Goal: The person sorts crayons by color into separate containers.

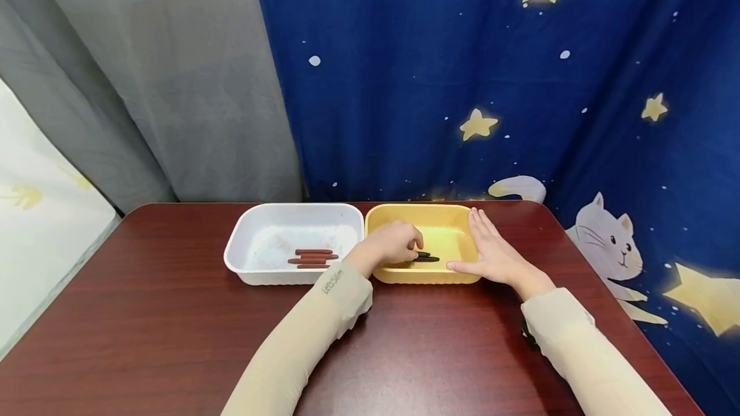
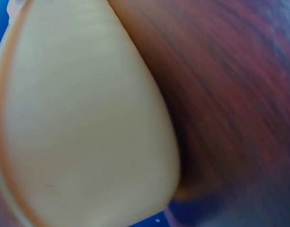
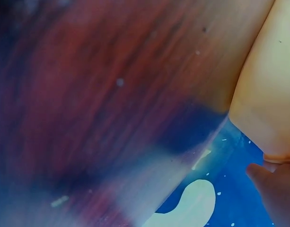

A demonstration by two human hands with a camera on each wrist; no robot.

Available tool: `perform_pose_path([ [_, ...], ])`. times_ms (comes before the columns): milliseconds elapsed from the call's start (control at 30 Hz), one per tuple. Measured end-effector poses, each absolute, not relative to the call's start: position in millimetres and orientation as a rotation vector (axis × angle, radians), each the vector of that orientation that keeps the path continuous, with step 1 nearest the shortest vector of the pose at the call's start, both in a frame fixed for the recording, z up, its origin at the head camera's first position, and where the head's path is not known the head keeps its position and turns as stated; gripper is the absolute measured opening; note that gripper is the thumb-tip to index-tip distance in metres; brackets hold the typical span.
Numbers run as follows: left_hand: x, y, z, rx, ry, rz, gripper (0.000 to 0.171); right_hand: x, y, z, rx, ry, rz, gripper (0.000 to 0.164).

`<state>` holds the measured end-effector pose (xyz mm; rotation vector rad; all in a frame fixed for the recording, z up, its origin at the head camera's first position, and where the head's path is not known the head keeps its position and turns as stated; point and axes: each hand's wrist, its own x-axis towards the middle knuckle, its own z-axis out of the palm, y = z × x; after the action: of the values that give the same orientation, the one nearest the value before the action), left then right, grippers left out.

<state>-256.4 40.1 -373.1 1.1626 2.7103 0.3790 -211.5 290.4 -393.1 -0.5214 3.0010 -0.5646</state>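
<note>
My left hand (image 1: 396, 242) reaches into the yellow bin (image 1: 424, 276) with its fingers bent downward. Its fingertips are right at two black crayon-like sticks (image 1: 428, 259) on the bin's floor, whose left ends the hand hides. I cannot tell whether the fingers pinch one of them. Thumb and fingers spread, my right hand (image 1: 491, 255) rests along the right rim of the same bin. The right wrist view shows part of this hand (image 3: 277, 189) at the bin's edge. In the left wrist view, the bin's pale outer wall (image 2: 88, 118) fills much of the picture.
A white bin (image 1: 260, 268) stands close against the yellow one on its left. Several reddish-brown crayon-like sticks (image 1: 313, 255) lie inside it. Both bins sit near the back edge of a dark red-brown table (image 1: 173, 326), with grey and blue starry curtains (image 1: 416, 114) behind.
</note>
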Motion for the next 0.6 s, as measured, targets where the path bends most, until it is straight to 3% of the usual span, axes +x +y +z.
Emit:
perform_pose_path([
  [300,-224.2,25.2,-354.7,1.433,2.799,0.363,0.022,-206.3,291.4,-386.0,-0.499,2.968,-0.549,0.125],
  [467,-200.9,-7.9,-339.9,1.592,2.936,0.359,0.021,-207.6,288.9,-382.6,-0.519,2.93,-0.527,0.125],
  [600,-181.1,-48.2,-330.4,1.613,3.047,0.334,0.035,-204.2,286.9,-377.3,-0.555,2.93,-0.529,0.125],
])
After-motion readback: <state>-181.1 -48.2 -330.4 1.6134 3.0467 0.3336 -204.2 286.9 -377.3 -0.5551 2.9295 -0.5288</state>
